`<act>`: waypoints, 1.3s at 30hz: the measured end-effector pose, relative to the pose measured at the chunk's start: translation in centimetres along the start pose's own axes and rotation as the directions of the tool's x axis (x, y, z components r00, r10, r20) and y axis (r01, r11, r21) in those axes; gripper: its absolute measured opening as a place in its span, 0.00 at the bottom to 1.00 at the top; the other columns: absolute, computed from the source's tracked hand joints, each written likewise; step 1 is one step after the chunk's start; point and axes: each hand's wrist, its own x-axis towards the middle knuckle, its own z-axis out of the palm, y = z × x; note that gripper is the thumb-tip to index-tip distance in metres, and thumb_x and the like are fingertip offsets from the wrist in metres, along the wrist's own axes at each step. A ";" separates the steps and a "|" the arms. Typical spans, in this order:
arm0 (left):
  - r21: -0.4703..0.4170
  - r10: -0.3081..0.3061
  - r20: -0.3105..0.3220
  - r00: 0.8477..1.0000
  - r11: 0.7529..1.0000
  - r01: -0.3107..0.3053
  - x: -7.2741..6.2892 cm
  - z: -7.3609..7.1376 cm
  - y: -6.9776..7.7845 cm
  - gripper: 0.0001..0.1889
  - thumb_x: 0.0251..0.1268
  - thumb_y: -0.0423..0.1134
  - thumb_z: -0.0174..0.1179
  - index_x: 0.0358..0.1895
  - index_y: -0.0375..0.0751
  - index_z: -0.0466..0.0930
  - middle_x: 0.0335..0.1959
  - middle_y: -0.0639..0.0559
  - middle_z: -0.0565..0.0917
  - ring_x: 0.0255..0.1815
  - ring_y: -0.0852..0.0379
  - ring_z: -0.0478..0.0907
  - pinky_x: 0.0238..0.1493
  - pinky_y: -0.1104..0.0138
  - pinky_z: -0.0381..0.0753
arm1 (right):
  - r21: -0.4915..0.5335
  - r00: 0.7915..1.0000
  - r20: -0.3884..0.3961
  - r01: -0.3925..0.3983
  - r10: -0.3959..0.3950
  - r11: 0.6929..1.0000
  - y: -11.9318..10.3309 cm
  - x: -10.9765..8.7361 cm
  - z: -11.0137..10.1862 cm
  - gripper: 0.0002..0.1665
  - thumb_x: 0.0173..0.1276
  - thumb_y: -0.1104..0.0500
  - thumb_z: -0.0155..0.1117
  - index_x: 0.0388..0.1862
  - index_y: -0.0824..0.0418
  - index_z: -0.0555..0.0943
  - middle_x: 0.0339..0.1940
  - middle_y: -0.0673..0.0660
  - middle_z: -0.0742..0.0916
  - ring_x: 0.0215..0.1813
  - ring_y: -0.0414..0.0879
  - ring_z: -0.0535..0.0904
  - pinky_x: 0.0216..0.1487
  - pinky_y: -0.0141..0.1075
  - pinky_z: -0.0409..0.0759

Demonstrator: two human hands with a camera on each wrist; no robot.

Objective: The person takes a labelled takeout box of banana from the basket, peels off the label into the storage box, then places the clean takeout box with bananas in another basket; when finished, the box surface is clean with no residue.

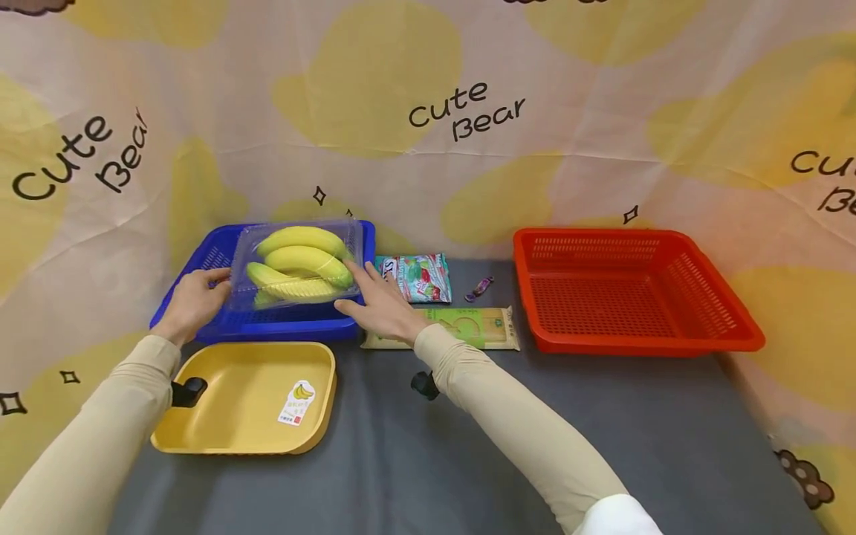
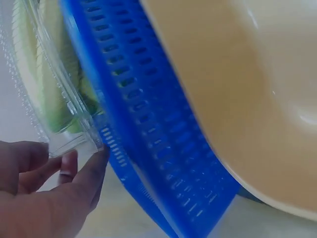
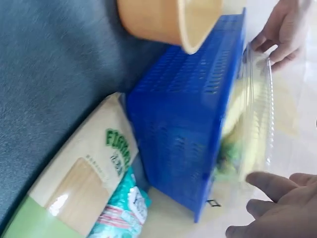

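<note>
A clear plastic box (image 1: 242,261) with several bananas (image 1: 304,260) in it is at the blue basket (image 1: 281,331), overlapping its opening in the head view. My left hand (image 1: 195,303) pinches the box's left edge; the left wrist view shows thumb and fingers at its ridged corner. At the opposite edge, my right hand (image 1: 383,303) has its fingers extended and spread, the fingertips right at the plastic. From the right wrist view, the box (image 3: 267,116) sits at the basket's rim (image 3: 237,64), bananas showing through its side.
In front of the blue basket stands a yellow tray (image 1: 227,416) with a banana sticker. Right of it lie a noodle packet (image 1: 491,327), a teal candy bag (image 1: 428,281) and a wrapped candy (image 1: 479,288). A red basket (image 1: 649,345) stands farther right, before a patterned cloth backdrop.
</note>
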 end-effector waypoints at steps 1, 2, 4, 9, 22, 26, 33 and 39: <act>0.016 0.000 0.026 1.000 1.000 -0.001 0.0 0.1 -0.1 0.25 0.75 0.36 0.42 0.68 0.21 0.63 0.58 0.20 0.73 0.48 0.38 0.71 0.37 0.65 0.71 | -0.015 1.000 0.006 -0.001 0.002 1.000 0.2 0.0 0.1 0.43 0.74 0.40 0.49 0.81 0.44 0.44 0.82 0.51 0.54 0.83 0.48 0.38 0.80 0.51 0.26; 0.029 -0.003 0.048 0.999 1.000 0.002 0.1 0.2 -0.2 0.25 0.75 0.36 0.42 0.68 0.20 0.62 0.56 0.21 0.75 0.46 0.37 0.71 0.35 0.62 0.71 | -0.027 1.000 0.012 -0.006 0.007 1.000 0.3 0.0 0.2 0.43 0.75 0.39 0.49 0.81 0.44 0.44 0.82 0.50 0.54 0.83 0.48 0.37 0.80 0.51 0.25; 0.049 -0.007 0.074 0.997 0.999 0.003 0.2 0.4 -0.3 0.25 0.74 0.35 0.42 0.67 0.19 0.63 0.50 0.25 0.77 0.44 0.38 0.72 0.32 0.64 0.69 | -0.050 1.000 0.022 -0.012 0.013 0.999 0.4 0.1 0.4 0.43 0.75 0.38 0.47 0.81 0.44 0.44 0.82 0.48 0.54 0.83 0.47 0.37 0.79 0.50 0.23; 0.073 -0.014 0.094 0.995 0.997 0.007 0.2 0.5 -1.1 0.24 0.74 0.33 0.40 0.66 0.17 0.63 0.40 0.31 0.77 0.39 0.42 0.73 0.29 0.67 0.68 | -0.095 0.999 0.037 0.002 0.002 0.996 0.0 0.5 0.9 0.43 0.75 0.35 0.44 0.81 0.44 0.44 0.81 0.48 0.57 0.83 0.48 0.37 0.78 0.56 0.23; 0.131 -0.076 0.120 0.990 0.990 0.060 -0.4 0.0 -1.6 0.27 0.77 0.38 0.34 0.70 0.19 0.56 0.63 0.19 0.68 0.62 0.25 0.66 0.59 0.38 0.68 | -0.224 0.995 0.082 -0.037 0.057 0.974 -0.7 0.7 2.8 0.43 0.74 0.28 0.35 0.81 0.43 0.45 0.79 0.47 0.63 0.83 0.51 0.36 0.75 0.63 0.23; 0.158 -0.131 0.159 0.979 0.982 0.106 -0.4 0.3 -1.4 0.31 0.78 0.45 0.28 0.72 0.21 0.52 0.68 0.19 0.61 0.70 0.20 0.54 0.67 0.34 0.56 | -0.293 0.992 0.103 -0.040 0.073 0.955 -0.7 0.7 3.1 0.43 0.73 0.27 0.31 0.81 0.42 0.44 0.79 0.47 0.64 0.83 0.54 0.35 0.75 0.64 0.23; 0.191 -0.072 0.014 0.997 0.979 0.068 -1.3 1.2 -0.1 0.32 0.78 0.47 0.31 0.67 0.19 0.61 0.63 0.19 0.68 0.63 0.20 0.62 0.63 0.33 0.61 | -0.341 0.999 0.035 -0.003 0.016 0.940 -0.6 -0.4 2.0 0.38 0.76 0.32 0.35 0.80 0.44 0.52 0.77 0.52 0.68 0.83 0.53 0.41 0.76 0.66 0.31; 0.281 0.132 -0.246 0.960 0.958 -0.060 -3.8 3.2 4.6 0.24 0.75 0.43 0.41 0.57 0.23 0.73 0.54 0.23 0.74 0.55 0.23 0.69 0.51 0.33 0.68 | -0.324 0.988 -0.125 0.050 -0.095 0.945 1.2 -4.3 -0.6 0.33 0.78 0.39 0.43 0.76 0.49 0.62 0.74 0.54 0.72 0.82 0.54 0.51 0.78 0.64 0.39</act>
